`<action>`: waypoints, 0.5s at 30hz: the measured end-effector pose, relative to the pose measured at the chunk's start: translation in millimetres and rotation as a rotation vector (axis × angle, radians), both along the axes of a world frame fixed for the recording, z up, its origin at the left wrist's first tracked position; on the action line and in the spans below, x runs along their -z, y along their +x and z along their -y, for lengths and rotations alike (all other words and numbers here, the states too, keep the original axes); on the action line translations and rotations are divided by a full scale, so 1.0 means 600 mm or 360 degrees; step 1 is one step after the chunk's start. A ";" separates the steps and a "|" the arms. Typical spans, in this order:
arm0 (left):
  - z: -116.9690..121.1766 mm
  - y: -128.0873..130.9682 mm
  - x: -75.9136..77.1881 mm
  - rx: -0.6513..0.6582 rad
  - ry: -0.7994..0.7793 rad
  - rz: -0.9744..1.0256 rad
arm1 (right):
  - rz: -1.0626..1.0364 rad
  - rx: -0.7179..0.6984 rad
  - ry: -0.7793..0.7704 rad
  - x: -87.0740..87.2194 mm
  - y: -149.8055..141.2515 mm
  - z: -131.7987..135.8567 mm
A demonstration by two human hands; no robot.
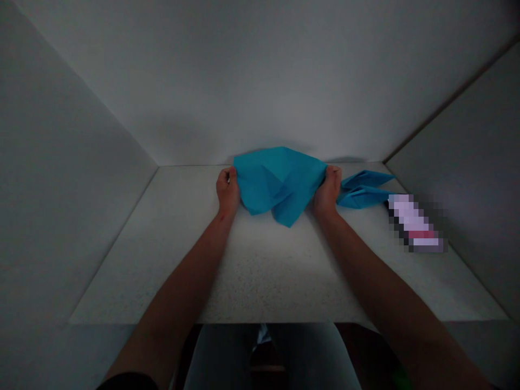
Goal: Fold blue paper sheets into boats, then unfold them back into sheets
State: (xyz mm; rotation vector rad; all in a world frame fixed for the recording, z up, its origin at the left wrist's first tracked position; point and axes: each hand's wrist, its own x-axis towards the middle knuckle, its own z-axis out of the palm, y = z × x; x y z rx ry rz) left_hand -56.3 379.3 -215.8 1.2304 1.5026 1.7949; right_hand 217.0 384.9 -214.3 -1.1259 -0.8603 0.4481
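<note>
The person's left hand (227, 190) and right hand (328, 190) grip opposite edges of a blue folded paper sheet (280, 184), fingers closed on it, at the far end of the white bench (260, 271). Another blue folded paper (363, 189) lies just beside the right hand, near a blurred object (412, 222).
</note>
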 end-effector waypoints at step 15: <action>-0.002 -0.026 -0.006 0.0338 -0.0080 0.0092 | -0.0051 -0.0306 -0.0104 -0.012 -0.012 0.013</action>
